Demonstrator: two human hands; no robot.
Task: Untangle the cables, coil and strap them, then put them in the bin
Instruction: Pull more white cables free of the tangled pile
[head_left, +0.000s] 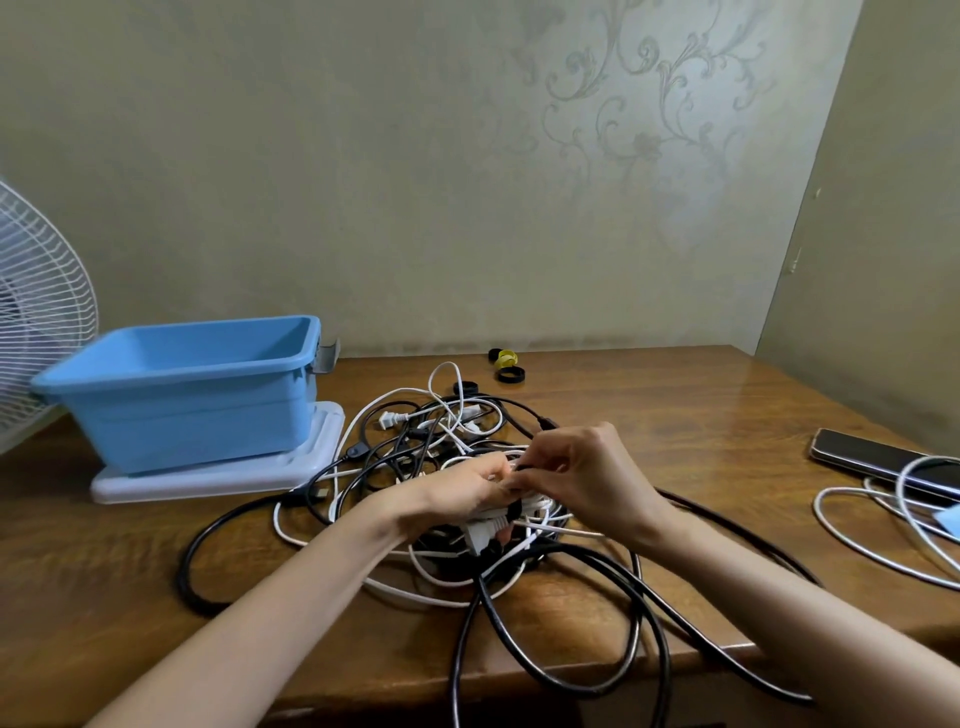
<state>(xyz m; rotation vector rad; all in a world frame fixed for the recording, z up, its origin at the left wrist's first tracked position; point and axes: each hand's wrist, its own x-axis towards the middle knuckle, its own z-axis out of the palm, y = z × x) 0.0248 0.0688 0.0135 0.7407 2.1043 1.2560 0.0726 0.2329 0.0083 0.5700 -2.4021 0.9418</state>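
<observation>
A tangle of black and white cables lies in the middle of the wooden table. Over its near side, my left hand grips a bundle of white cable with a black strap round it. My right hand meets it from the right, its fingertips pinching the white cable at the top of the bundle. Thick black cable loops hang over the table's front edge. The blue bin stands at the left on a white lid; nothing shows inside it.
Rolled black and yellow straps lie near the back edge by the wall. A phone and a loose white cable lie at the right. A white fan stands at the far left beside the bin.
</observation>
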